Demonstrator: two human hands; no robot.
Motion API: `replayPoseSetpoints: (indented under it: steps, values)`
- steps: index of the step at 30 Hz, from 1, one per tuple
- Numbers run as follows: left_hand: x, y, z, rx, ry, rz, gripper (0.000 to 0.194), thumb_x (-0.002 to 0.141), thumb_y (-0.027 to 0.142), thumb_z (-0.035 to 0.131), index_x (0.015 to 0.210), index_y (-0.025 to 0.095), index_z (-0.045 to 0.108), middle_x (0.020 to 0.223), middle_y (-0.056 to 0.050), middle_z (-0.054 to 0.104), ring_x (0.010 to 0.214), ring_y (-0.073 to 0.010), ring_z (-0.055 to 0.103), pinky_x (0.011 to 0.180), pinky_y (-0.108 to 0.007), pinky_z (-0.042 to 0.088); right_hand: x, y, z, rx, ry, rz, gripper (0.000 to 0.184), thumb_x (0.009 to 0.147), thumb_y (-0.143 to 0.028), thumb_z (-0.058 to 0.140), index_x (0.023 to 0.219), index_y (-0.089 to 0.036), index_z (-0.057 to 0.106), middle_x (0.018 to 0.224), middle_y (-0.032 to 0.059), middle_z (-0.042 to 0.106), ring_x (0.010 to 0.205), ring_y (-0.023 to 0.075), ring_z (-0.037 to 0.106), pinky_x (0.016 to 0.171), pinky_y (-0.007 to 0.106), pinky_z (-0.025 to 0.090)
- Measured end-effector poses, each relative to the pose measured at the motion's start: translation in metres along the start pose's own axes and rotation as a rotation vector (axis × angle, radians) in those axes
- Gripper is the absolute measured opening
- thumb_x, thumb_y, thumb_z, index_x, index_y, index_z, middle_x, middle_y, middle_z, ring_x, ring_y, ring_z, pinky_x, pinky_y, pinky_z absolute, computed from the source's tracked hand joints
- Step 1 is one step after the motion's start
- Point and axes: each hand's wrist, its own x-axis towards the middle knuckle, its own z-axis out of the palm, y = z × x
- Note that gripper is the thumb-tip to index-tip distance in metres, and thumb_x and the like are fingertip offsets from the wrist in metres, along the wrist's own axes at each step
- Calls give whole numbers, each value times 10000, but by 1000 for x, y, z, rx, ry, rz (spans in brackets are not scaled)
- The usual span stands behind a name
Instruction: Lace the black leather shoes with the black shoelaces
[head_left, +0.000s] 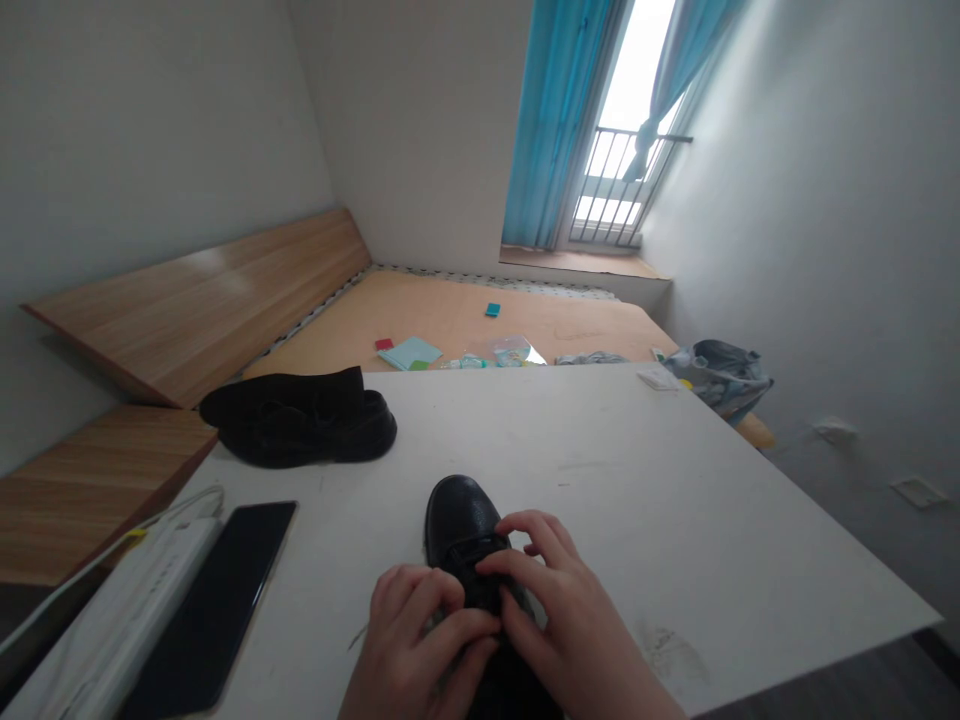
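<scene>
A black leather shoe (459, 505) lies on the white table, its toe pointing away from me and its heel end at the bottom edge of the view. My left hand (427, 635) is at the left of the lacing, thumb and forefinger pinched together over the dark shoelace (480, 590). From the right, my right hand (551, 600) bends its fingers over the same lacing, with thumb and forefinger closed on it. Black lace against black leather makes the exact grip hard to see. Another black shoe (300, 418) lies at the table's far left.
A dark-screened phone (217, 600) lies at left beside a white power strip (142, 600) with a cable. The white table (600, 480) meets a bed (450, 300) holding small packets and papers. A plastic bag (724, 375) stands past the right edge.
</scene>
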Motion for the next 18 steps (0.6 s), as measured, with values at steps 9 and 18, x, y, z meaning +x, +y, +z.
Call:
replayPoseSetpoints:
  steps: [9, 18]
  values:
    - [-3, -3, -1, -58, 41, -59, 128, 920, 173, 592, 907, 261, 684, 889, -34, 518, 877, -220, 478, 797, -332, 438, -5, 4, 0, -158, 58, -115, 350, 798, -6, 601, 1033, -256, 667, 1250, 86, 561, 1239, 317, 440, 978, 482, 500]
    - [-11, -7, -9, -103, 41, 0, 173, 884, 103, 572, 873, 262, 638, 847, -19, 503, 863, -211, 480, 799, -314, 441, -2, 2, 2, -65, 70, -89, 320, 821, 4, 556, 1001, -234, 671, 1171, 96, 572, 1164, 287, 492, 926, 438, 505]
